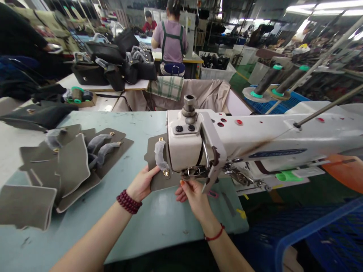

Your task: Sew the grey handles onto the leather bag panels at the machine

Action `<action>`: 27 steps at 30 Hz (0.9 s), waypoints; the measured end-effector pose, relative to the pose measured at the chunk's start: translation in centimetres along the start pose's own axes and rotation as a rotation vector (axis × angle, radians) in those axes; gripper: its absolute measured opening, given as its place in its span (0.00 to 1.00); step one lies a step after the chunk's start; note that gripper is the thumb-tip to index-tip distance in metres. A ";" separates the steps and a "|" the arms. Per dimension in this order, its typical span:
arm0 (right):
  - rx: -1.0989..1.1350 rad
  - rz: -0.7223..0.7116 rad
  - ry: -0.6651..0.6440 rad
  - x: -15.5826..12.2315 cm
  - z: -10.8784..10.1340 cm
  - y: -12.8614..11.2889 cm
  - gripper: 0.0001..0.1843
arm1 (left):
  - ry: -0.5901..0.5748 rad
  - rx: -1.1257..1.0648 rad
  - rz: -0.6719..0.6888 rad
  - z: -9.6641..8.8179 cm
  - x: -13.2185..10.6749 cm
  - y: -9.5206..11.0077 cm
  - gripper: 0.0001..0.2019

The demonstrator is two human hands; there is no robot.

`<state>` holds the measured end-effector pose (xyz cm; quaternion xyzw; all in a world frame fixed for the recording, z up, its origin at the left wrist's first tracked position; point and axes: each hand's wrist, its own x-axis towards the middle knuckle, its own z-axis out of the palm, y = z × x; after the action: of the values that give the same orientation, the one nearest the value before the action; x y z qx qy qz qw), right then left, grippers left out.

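Observation:
A white sewing machine (255, 139) reaches in from the right, its head over a grey-brown bag panel (154, 166) with a wrapped handle and gold fittings. My left hand (141, 185), a dark red bead bracelet on its wrist, grips the panel's near left edge with thumb on top. My right hand (193, 194), a thin red cord at its wrist, pinches the panel's edge just below the needle and presser foot (195, 172). The panel's right part is hidden under the machine head.
A pile of several similar grey panels (65, 166) lies on the pale green table (141, 223) at left. Black bags (113, 64) fill the bench behind. A person in an apron sits at the back. A blue crate (320, 234) stands at lower right.

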<state>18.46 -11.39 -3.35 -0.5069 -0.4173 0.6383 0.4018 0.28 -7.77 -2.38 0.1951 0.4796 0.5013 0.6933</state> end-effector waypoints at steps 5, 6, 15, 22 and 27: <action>0.077 0.003 0.063 0.2 0.4 0.2 0.27 | -0.021 0.018 0.001 0.1 0.8 0.4 0.17; 0.088 0.006 0.075 0.2 0.5 0.3 0.27 | -0.021 0.016 -0.001 0.0 0.8 0.4 0.17; 0.156 -0.005 0.148 0.0 1.4 0.5 0.25 | -0.027 0.030 0.026 0.1 0.1 0.4 0.14; 0.163 -0.064 0.224 -0.1 2.2 1.2 0.25 | -0.238 0.286 -0.163 -0.9 -1.5 1.4 0.15; 0.198 -0.001 0.158 -0.5 2.4 1.2 0.26 | -0.413 0.544 -0.073 -1.0 -1.7 1.7 0.12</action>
<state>16.04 -12.59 -3.95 -0.5133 -0.3198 0.6342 0.4817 -1.54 -8.79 -0.73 0.4527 0.4519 0.2800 0.7159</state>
